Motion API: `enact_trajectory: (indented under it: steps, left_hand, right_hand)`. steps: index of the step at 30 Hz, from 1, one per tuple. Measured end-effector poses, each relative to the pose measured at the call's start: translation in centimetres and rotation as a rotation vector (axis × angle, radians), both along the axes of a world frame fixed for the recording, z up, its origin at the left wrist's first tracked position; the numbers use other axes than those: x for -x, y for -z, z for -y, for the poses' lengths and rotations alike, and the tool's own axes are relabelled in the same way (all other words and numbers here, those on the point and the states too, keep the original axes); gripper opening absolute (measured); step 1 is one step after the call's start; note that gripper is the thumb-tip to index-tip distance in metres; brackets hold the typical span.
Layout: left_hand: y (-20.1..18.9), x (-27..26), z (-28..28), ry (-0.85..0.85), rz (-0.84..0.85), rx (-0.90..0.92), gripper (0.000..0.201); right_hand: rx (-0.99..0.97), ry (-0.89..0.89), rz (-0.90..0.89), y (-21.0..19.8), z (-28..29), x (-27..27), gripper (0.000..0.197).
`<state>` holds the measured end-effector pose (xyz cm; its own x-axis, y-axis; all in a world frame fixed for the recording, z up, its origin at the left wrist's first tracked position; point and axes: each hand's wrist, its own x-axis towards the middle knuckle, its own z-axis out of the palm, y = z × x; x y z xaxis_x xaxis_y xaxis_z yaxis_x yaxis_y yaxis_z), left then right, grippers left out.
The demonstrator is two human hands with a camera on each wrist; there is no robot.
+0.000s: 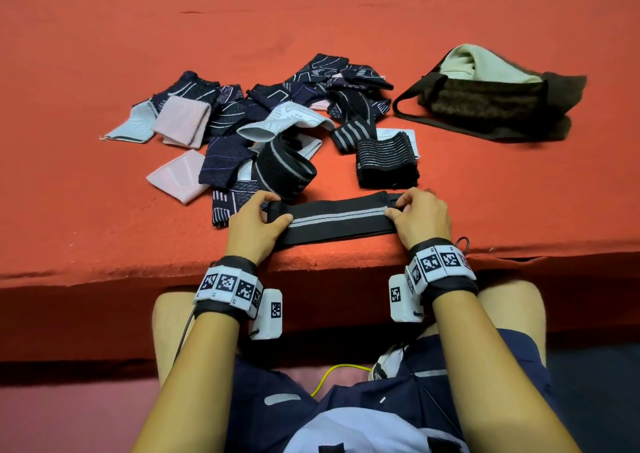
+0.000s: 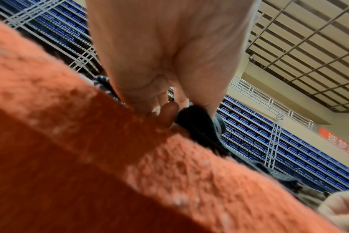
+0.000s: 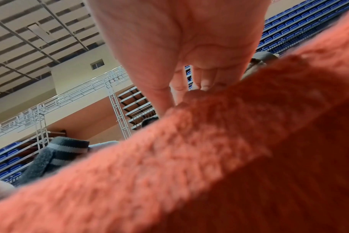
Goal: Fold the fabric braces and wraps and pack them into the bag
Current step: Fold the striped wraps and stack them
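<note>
Brace pile (image 1: 263, 123) blocks far-left reach; bare felt (image 1: 519, 192) right, path to bag (image 1: 491, 102) seemingly open.

The person's arms are bare. Each wrist wears a black band (image 1: 231, 308) with a ring of white blocks (image 1: 228, 287) that have black square patterns on them. A small white box (image 1: 268, 314) with one more pattern hangs from the left wrist, and another white box (image 1: 401, 296) from the right. The person wears dark blue shorts (image 1: 398, 404) with small grey marks and a white top (image 1: 363, 432). A thin yellow cable (image 1: 332, 373) lies on the lap.
</note>
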<state>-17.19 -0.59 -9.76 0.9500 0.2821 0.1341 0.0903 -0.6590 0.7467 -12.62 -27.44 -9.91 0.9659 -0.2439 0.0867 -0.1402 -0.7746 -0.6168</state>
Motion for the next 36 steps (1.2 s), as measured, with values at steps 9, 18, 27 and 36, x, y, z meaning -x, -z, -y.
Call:
enact_trajectory:
  steps: [9,18,27,36]
  left_hand:
    - [-1.1,0.3,1.8,-0.027,0.010,-0.211,0.047]
    - [-1.5,-0.3,9.7,0.468,0.042,-0.444,0.036]
    - [0.2,-0.4,13.7,0.556,-0.132,-0.618,0.063]
    - [0.0,-0.4,13.4,0.573,-0.141,-0.548,0.070]
  right_hand:
    - [0.082,0.094,0.014,0.1,0.5,0.6,0.047]
    - [-0.088,0.039,-0.054,-1.2,0.6,0.5,0.069]
    - [-0.199,-0.025,-0.008,-2.2,1.4,1.7,0.088]
    - [-0.106,-0.059,-0.036,-1.7,1.2,1.1,0.030]
